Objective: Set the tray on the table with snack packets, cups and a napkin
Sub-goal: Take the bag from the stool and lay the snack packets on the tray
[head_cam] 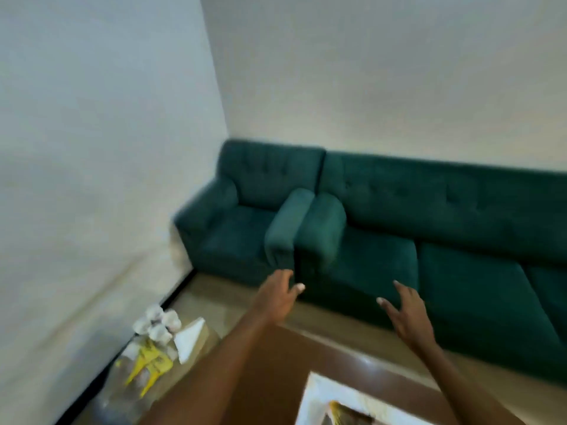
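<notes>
With my left hand point(277, 294) and right hand point(409, 314) spread open and empty above the table point(276, 372), the blurred snack packets point(147, 363) lay low to my left, where a hasty grab risked fumbling them.

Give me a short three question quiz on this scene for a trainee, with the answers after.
1. True or false: the left hand is gripping a snack packet.
2. What colour is the sofa?
3. Where do the yellow snack packets lie: A, on the sofa; B, low down on the left near the wall; C, in the right hand?

Key: 1 false, both hands are open and empty. 2 dark green. 3 B.
</notes>
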The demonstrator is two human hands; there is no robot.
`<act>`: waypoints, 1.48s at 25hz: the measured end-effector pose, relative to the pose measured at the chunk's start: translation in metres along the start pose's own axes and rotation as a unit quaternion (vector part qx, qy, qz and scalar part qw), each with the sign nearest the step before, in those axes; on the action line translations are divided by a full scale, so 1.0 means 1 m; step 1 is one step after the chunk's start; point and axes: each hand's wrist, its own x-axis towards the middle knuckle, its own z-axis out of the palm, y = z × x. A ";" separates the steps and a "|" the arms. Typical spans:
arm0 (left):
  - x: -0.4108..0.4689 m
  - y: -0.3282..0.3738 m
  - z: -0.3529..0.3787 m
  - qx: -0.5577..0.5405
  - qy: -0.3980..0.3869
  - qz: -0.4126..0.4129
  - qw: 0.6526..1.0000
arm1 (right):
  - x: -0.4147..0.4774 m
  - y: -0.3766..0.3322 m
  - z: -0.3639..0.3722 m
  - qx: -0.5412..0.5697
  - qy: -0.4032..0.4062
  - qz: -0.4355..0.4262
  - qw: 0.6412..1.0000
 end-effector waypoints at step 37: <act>-0.163 -0.455 -0.413 -0.054 0.266 -0.270 0.924 | -0.079 -0.693 0.321 0.010 -0.202 -0.374 0.905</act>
